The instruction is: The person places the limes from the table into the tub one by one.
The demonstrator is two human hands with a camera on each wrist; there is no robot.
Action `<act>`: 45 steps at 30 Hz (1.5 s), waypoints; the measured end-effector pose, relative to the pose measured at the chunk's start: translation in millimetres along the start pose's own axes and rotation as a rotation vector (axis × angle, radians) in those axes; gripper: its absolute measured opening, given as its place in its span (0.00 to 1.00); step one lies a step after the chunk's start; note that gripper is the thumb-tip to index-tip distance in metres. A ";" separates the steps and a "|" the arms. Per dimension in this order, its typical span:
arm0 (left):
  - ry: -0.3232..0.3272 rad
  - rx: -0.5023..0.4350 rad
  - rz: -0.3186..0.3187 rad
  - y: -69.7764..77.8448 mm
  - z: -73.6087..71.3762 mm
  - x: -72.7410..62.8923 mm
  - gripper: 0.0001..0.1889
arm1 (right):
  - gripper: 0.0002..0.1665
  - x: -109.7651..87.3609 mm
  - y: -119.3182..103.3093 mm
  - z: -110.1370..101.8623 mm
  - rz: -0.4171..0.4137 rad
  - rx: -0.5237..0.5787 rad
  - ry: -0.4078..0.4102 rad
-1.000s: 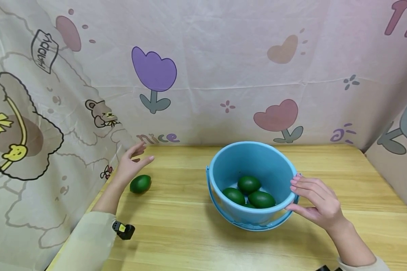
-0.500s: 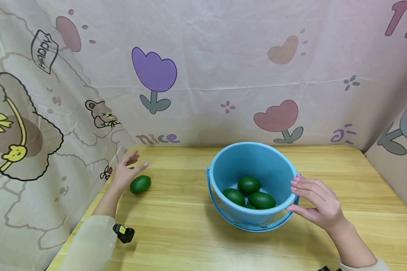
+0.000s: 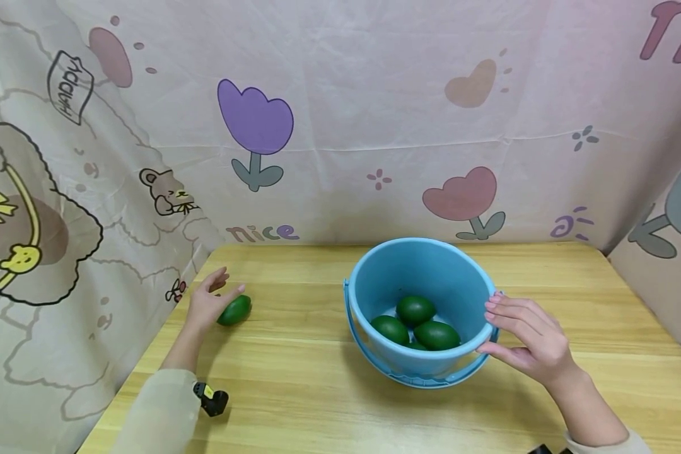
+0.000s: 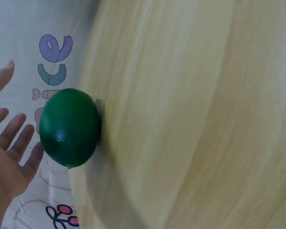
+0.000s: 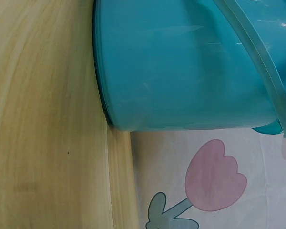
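Note:
A dark green lime lies on the table at the left. My left hand is just beside it, fingers and thumb spread, holding nothing. In the left wrist view, the lime has a small nub at one end, and the fingers of the left hand reach past its far side; contact cannot be made out. A light blue bucket stands upright with several limes at its bottom. My right hand holds the bucket's right rim between fingers and thumb. The right wrist view shows the bucket's side.
The bucket's blue handle hangs down across its front. A wooden table spans the view, with a printed cloth along its back and sides. A small black device sits at the left sleeve.
My left hand has moved down and slightly left, coming close to the lone lime and partly covering it in the head view. The right hand and the bucket keep their places.

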State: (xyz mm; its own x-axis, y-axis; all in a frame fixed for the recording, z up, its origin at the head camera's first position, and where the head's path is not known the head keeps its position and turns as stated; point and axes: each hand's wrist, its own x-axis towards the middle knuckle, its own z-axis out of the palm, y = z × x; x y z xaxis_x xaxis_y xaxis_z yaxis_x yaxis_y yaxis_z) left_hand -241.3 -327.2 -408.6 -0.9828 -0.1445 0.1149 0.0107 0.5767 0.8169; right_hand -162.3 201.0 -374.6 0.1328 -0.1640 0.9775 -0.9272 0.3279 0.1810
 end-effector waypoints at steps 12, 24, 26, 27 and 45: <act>-0.029 0.041 -0.083 -13.3 5.6 -2.7 0.46 | 0.28 -1.3 0.3 -0.5 0.002 0.000 -0.002; -0.107 0.055 -0.136 -24.4 3.6 -4.6 0.48 | 0.28 -0.7 0.5 0.4 0.003 0.003 0.001; -0.111 0.053 -0.146 -26.5 3.7 -4.2 0.48 | 0.28 -0.3 0.5 0.8 0.000 0.008 0.010; -0.113 0.055 -0.149 -27.5 3.9 -4.1 0.49 | 0.28 0.0 0.5 1.0 -0.002 0.010 0.013; -0.175 0.093 -0.185 -31.8 8.7 -7.3 0.46 | 0.28 -0.8 -0.2 1.2 0.002 0.007 0.015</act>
State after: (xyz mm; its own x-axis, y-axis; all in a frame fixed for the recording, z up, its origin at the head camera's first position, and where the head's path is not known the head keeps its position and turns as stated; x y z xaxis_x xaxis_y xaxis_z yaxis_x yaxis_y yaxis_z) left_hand -236.1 -337.5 -440.3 -0.9835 -0.1178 -0.1373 -0.1809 0.6262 0.7584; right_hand -162.6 200.0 -375.5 0.1365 -0.1494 0.9793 -0.9299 0.3216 0.1786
